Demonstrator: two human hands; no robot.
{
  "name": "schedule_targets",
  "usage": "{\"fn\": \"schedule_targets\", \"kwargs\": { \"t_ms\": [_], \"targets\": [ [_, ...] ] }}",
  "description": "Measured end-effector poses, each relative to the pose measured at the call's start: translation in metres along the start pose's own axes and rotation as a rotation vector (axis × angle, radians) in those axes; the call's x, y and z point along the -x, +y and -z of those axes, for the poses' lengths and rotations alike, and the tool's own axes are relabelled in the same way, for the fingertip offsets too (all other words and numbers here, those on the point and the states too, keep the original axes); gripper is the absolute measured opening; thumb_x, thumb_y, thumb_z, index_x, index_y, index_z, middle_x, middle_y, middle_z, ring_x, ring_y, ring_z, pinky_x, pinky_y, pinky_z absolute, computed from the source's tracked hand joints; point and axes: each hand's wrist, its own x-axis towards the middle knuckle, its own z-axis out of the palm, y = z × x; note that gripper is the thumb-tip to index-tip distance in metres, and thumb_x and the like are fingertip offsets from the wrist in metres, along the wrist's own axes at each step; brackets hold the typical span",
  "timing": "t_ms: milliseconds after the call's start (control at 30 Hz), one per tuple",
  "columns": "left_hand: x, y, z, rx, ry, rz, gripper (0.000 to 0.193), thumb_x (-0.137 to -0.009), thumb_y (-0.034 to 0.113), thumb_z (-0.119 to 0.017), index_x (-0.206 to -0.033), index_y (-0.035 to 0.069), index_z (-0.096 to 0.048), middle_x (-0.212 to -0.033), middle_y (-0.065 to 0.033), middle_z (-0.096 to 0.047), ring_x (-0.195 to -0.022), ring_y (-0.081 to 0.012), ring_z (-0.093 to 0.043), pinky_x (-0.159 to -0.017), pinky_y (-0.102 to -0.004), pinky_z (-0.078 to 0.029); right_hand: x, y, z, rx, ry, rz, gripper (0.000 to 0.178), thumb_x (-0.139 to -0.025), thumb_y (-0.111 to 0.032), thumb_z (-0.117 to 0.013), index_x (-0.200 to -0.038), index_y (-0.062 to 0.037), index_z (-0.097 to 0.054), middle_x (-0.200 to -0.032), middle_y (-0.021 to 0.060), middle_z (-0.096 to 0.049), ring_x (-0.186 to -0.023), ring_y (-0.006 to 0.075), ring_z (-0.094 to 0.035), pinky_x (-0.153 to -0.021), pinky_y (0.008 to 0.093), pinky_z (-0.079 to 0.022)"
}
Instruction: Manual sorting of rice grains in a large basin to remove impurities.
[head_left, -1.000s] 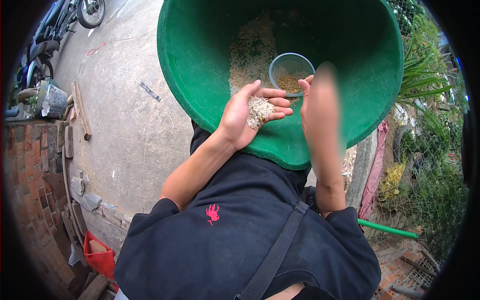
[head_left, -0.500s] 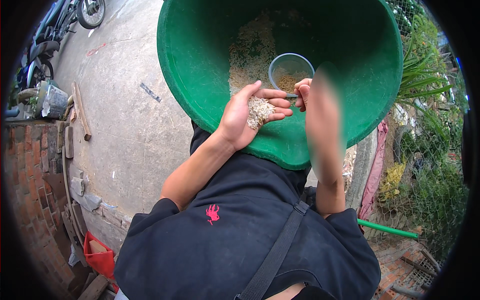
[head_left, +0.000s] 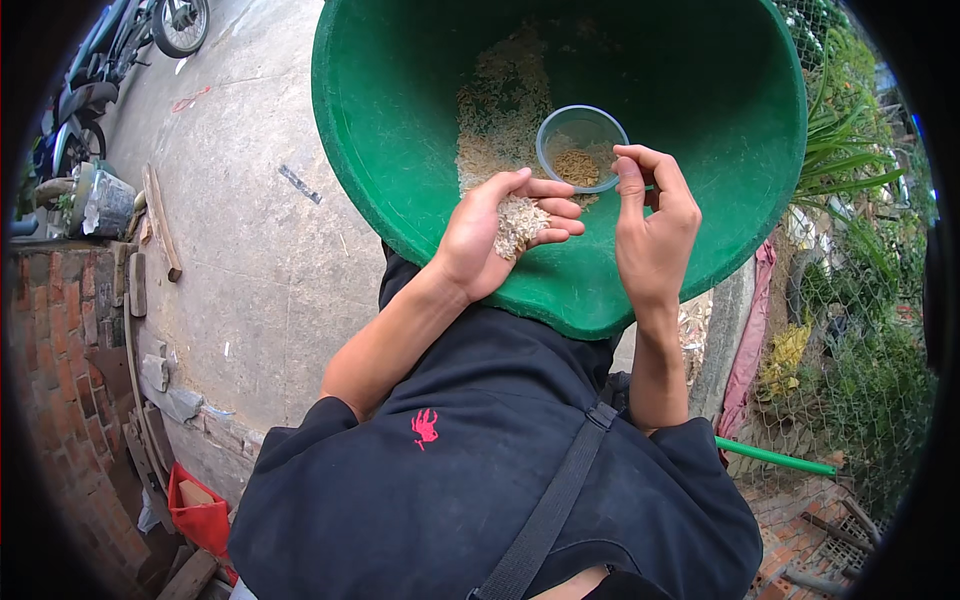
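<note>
A big green basin stands in front of me with pale grain and husks spread over its bottom. A small clear plastic cup sits inside it and holds a little darker grain. My left hand is cupped palm up over the basin's near rim, holding a small heap of grain. My right hand hovers just right of it, thumb and fingertips pinched together close to the cup's edge; whether a grain sits between them is too small to tell.
Bare concrete ground lies to the left. A brick wall and a red container are at lower left, a motorbike at upper left. Wire fence and plants stand to the right, with a green pipe.
My right hand was blurred and moving beside the cup; it now holds still with pinched fingers near the cup's rim. The left hand has kept its heap of grain.
</note>
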Motion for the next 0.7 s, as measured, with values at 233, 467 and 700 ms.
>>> {"fn": "schedule_targets", "kwargs": {
  "t_ms": [233,467,700],
  "targets": [
    [0.0002,-0.0008,0.0001,0.018,0.003,-0.002,0.048,-0.105,0.028,-0.037,-0.117,-0.012,-0.060,-0.099,-0.0200,-0.072,-0.090,-0.0290,-0.072,-0.083,-0.0355,-0.061,0.0032,-0.0016,-0.0018,-0.041,-0.082,0.100,0.006,-0.094,-0.003,-0.064,-0.099,-0.0002,-0.066,-0.086,0.0108,-0.067,-0.075,0.0198,-0.066,-0.063,0.0301,-0.050],
    [-0.0017,-0.0033,0.0000,0.099,0.076,-0.084,0.049,-0.104,0.032,-0.036,-0.112,-0.008,-0.062,-0.099,-0.0164,-0.071,-0.089,-0.0240,-0.070,-0.082,-0.0358,-0.058,0.0061,-0.0015,-0.0032,0.029,-0.373,0.414,0.017,-0.078,0.001,-0.072,-0.093,-0.0049,-0.066,-0.084,0.0062,-0.064,-0.077,0.0273,-0.062,-0.065,0.0363,-0.051],
    [-0.0019,-0.0025,0.0073,0.147,0.033,-0.073,0.051,-0.105,0.035,-0.033,-0.116,-0.006,-0.061,-0.101,-0.0134,-0.069,-0.087,-0.0214,-0.067,-0.083,-0.0361,-0.055,0.0050,-0.0079,-0.0025,0.097,-0.501,0.615,0.025,-0.070,-0.005,-0.076,-0.092,-0.0105,-0.066,-0.097,0.0017,-0.063,-0.094,0.0231,-0.058,-0.083,0.0371,-0.047]
  ]
}}
